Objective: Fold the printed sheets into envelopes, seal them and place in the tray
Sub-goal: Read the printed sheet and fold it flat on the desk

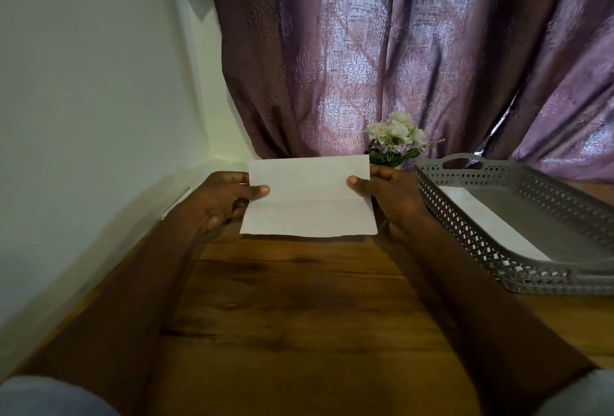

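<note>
A white folded sheet (309, 196) is held up above the wooden table (299, 299), with a horizontal crease across its middle. My left hand (222, 199) pinches its left edge, thumb on the front. My right hand (388, 196) pinches the right edge the same way. The grey perforated tray (498, 249) stands on the table to the right, with a white sheet (491, 223) lying inside it.
A small pot of white flowers (395, 140) stands at the back behind the sheet. Purple curtains (398, 50) hang along the rear. A white wall (83, 100) runs along the left side of the table.
</note>
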`<state>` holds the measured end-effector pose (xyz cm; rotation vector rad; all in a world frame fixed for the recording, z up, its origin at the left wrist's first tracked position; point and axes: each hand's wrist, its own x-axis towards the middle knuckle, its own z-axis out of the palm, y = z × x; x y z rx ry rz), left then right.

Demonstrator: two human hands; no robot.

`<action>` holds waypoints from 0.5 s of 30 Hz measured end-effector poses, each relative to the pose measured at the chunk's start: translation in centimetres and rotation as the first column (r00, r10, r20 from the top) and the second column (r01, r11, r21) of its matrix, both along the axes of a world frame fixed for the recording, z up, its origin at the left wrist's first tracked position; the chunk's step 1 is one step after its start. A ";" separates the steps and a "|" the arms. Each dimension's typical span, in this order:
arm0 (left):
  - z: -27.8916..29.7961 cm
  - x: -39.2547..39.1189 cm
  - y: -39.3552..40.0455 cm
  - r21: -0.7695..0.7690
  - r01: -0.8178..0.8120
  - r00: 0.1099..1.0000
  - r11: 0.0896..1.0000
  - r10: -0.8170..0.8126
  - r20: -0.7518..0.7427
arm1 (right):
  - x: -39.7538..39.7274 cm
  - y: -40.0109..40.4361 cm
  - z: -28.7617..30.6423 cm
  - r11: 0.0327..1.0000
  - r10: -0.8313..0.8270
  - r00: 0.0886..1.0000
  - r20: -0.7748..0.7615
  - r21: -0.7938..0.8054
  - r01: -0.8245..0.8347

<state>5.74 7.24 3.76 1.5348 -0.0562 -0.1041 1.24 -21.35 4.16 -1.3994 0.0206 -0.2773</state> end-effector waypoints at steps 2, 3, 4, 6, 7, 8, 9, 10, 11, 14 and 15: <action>0.0 0.2 0.2 -0.008 -0.027 1.000 1.000 0.027 -0.008 | 0.0 0.2 0.0 0.999 0.031 0.999 -0.013 -0.014 -0.031; 0.0 0.3 0.4 -0.022 -0.029 0.999 0.999 0.029 -0.014 | 0.0 0.3 0.1 0.999 0.047 0.999 -0.021 -0.019 -0.048; 0.0 0.3 0.5 -0.045 -0.026 0.999 0.999 0.025 -0.026 | 0.0 0.3 0.1 0.998 0.059 0.998 -0.029 -0.019 -0.060; 0.1 0.3 0.5 -0.111 -0.004 0.999 0.994 -0.001 -0.048 | 0.0 0.3 0.3 0.998 0.069 0.997 -0.035 -0.013 -0.069; 0.2 0.3 0.5 -0.137 0.011 0.998 0.991 -0.018 -0.052 | 0.0 0.3 0.3 0.998 0.061 0.997 -0.036 -0.009 -0.062; 0.3 0.3 0.5 -0.151 0.024 0.998 0.988 -0.032 -0.049 | 0.1 0.3 0.2 0.999 0.054 0.998 -0.036 -0.006 -0.054; 0.4 0.3 0.4 -0.157 0.035 0.998 0.987 -0.043 -0.048 | 0.1 0.3 0.2 0.999 0.044 0.998 -0.039 -0.007 -0.045; 0.5 0.4 0.5 -0.155 0.034 0.998 0.987 -0.042 -0.047 | 0.1 0.4 0.1 0.999 0.034 0.998 -0.043 -0.020 -0.035; 0.6 0.3 0.6 -0.152 0.030 0.998 0.988 -0.038 -0.051 | 0.0 0.4 0.2 0.999 0.017 0.999 -0.048 -0.051 -0.019; 1.3 0.0 0.8 -0.148 -0.018 0.995 0.989 0.004 -0.095 | -0.1 0.6 0.3 0.992 -0.022 0.999 -0.049 -0.123 0.015; 1.5 -0.1 0.9 -0.144 -0.031 0.993 0.989 0.015 -0.115 | -0.2 0.7 0.4 0.992 -0.016 0.998 -0.059 -0.123 0.008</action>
